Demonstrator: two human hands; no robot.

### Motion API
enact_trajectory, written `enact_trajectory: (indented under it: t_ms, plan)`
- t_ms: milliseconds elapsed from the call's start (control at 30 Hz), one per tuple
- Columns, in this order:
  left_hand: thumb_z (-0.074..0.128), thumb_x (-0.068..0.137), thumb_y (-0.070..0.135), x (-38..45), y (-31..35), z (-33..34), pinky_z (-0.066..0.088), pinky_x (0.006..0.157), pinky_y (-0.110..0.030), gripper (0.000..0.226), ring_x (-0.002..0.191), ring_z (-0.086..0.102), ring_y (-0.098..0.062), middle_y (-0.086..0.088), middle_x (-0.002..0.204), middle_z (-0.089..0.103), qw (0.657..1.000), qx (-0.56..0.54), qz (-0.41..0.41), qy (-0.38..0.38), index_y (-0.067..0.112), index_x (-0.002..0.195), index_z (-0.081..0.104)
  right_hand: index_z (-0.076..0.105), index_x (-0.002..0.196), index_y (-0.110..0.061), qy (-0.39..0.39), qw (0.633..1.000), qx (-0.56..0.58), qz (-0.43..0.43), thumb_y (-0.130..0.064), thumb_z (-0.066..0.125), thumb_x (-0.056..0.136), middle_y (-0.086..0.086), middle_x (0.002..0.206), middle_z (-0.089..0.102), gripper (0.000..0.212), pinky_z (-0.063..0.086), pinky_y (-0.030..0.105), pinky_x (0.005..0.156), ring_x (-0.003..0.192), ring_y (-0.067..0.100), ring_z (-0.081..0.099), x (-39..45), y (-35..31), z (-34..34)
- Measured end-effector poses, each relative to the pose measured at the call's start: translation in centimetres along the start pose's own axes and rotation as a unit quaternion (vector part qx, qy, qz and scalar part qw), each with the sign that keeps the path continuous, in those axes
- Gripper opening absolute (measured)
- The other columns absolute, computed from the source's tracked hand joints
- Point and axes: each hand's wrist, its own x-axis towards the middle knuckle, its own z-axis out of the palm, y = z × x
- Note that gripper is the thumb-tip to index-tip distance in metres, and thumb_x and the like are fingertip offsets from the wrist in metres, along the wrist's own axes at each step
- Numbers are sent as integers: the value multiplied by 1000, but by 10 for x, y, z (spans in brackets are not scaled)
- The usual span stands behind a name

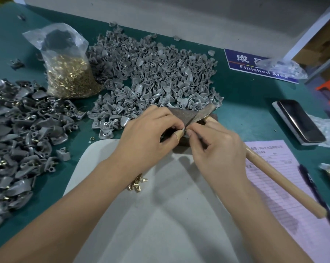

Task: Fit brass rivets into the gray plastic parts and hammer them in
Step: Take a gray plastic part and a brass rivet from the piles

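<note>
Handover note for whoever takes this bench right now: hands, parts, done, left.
Left hand and right hand: fingertips meet on a small gray part over the dark block; whether a rivet is in it cannot be told.
Hammer lies under the right hand, not gripped.
Loose rivets on the white pad; rivet bag behind.
Done: darker pile, brass showing, far left.
Left: big pile of bare parts; seat this rivet, hammer, repeat.
</note>
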Motion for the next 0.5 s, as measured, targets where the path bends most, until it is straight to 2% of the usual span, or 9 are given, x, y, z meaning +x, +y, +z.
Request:
enact_trajectory:
  t_ms: [133,233,400,500]
  plan:
    - [60,92,40,0,2,-2,48,71,-33,14,96,53,-9,19,94,62,1000,19,2,7,31,94,72,65,73,-18,-8,998,60,15,-16,66,92,-8,62,40,19,41,40,56,63,19,44,1,5,5]
    - [64,91,39,-1,5,-3,38,64,-23,10,94,52,-7,19,93,63,998,48,2,28,32,90,71,66,74,-19,-19,994,102,40,-21,64,92,-5,60,40,19,43,43,56,62,19,44,1,7,6]
    - [65,90,38,-1,7,-5,30,61,-16,7,93,51,-7,20,90,62,998,56,-3,21,33,88,69,67,76,-24,-25,995,69,68,-30,63,88,-4,57,39,14,33,31,52,56,8,37,2,7,4]
    - [66,91,38,-2,7,-4,33,64,-20,6,93,51,-7,19,92,63,998,52,-2,20,33,90,69,65,76,-28,-40,995,70,67,-28,65,90,-9,59,46,14,29,29,54,54,6,35,1,10,3]
